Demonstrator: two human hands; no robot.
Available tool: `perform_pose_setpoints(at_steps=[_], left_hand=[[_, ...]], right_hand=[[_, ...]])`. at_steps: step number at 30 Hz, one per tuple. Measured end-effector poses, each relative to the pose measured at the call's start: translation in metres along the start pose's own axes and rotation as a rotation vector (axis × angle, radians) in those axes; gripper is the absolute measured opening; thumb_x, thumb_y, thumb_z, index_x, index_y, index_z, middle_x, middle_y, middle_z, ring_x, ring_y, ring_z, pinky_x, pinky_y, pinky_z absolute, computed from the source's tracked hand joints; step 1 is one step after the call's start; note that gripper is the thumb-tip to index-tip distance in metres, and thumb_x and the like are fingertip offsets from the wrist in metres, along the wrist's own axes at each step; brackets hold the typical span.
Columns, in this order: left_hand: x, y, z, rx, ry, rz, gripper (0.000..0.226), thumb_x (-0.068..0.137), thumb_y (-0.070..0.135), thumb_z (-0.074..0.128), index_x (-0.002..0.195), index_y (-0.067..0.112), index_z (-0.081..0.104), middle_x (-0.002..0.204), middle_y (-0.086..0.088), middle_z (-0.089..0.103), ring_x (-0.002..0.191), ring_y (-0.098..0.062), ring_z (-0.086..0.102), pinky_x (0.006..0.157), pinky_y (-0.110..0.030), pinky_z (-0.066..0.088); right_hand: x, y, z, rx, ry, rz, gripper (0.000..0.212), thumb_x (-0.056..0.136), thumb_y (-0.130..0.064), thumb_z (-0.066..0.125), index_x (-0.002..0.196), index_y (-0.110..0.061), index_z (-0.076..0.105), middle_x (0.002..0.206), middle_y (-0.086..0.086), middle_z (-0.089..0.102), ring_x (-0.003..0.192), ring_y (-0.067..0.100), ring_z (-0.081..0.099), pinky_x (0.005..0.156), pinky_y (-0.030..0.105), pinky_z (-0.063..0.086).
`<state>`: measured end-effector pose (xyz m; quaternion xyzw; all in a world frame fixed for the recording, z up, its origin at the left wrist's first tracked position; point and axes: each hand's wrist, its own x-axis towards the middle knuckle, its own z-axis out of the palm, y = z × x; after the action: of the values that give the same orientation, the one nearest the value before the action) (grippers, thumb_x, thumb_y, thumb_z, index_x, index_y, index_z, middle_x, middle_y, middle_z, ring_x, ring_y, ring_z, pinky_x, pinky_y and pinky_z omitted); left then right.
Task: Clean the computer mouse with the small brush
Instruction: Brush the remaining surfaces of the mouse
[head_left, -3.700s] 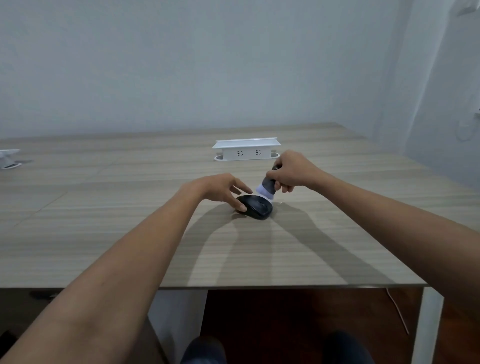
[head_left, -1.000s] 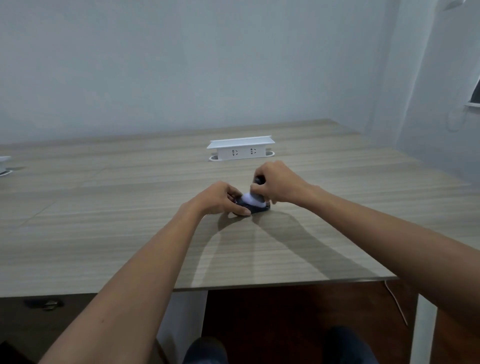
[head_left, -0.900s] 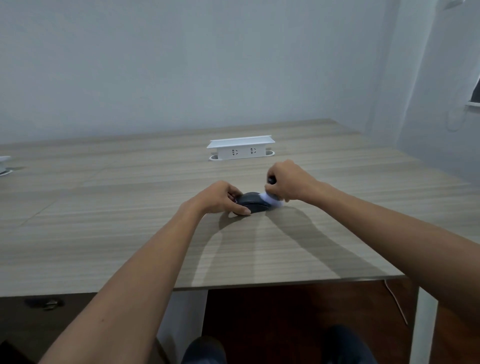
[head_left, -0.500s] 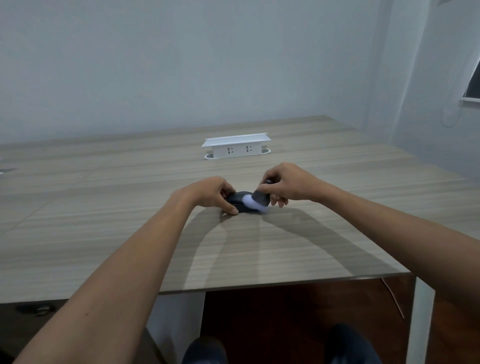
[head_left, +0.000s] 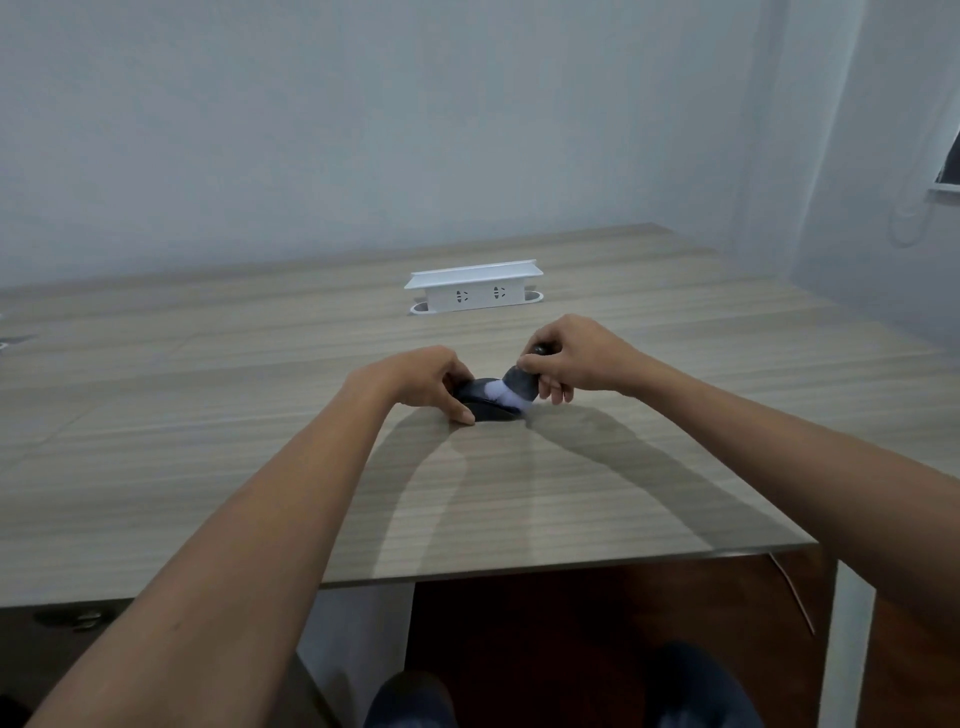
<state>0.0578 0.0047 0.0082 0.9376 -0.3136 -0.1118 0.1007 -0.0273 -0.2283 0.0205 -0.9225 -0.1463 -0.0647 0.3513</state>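
Note:
A black computer mouse (head_left: 491, 410) lies on the wooden table (head_left: 519, 493), mostly hidden by my hands. My left hand (head_left: 421, 379) grips its left side, thumb down at the table. My right hand (head_left: 574, 356) is closed around a small dark-handled brush (head_left: 522, 384) whose white bristles (head_left: 500, 393) rest on top of the mouse.
A white power socket box (head_left: 474, 286) stands on the table behind the hands. The table's near edge (head_left: 571, 564) runs below my forearms, and a white table leg (head_left: 852, 639) is at the right. Walls close the back and right.
The brush has swept back and forth over the mouse, out to its right end and back onto its top. My left hand has kept its hold on the mouse.

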Motion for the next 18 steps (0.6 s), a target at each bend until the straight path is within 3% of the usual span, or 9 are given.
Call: perform_pose_setpoints(at_steps=[6,11,18], left_hand=[[0.001,-0.003,0.003,-0.015,0.004,0.018,0.023,0.074,0.046,0.083,0.09,0.032,0.073,0.067,0.016,0.065,0.066,-0.008,0.058,0.065,-0.029,0.04],[0.001,0.0,0.001,0.016,0.004,0.008,0.036,0.074,0.044,0.083,0.101,0.022,0.075,0.079,0.011,0.07,0.074,-0.014,0.061,0.07,-0.031,0.046],[-0.001,0.0,0.004,0.0,0.015,0.016,0.021,0.077,0.044,0.081,0.089,0.03,0.072,0.07,0.011,0.064,0.067,-0.011,0.058,0.065,-0.03,0.041]], right_hand=[[-0.001,-0.003,0.008,-0.011,0.031,-0.028,0.017,0.092,-0.011,0.058,0.09,-0.006,0.074,0.061,0.01,0.074,0.049,0.018,0.072,0.045,0.019,0.052],[-0.008,-0.006,0.007,0.019,-0.043,-0.017,0.017,0.092,-0.012,0.059,0.088,-0.005,0.074,0.06,0.008,0.073,0.048,0.018,0.069,0.048,0.023,0.053],[0.004,0.004,0.008,-0.021,0.058,0.009,0.018,0.093,-0.01,0.057,0.087,-0.008,0.074,0.061,0.011,0.073,0.052,0.022,0.073,0.047,0.023,0.053]])
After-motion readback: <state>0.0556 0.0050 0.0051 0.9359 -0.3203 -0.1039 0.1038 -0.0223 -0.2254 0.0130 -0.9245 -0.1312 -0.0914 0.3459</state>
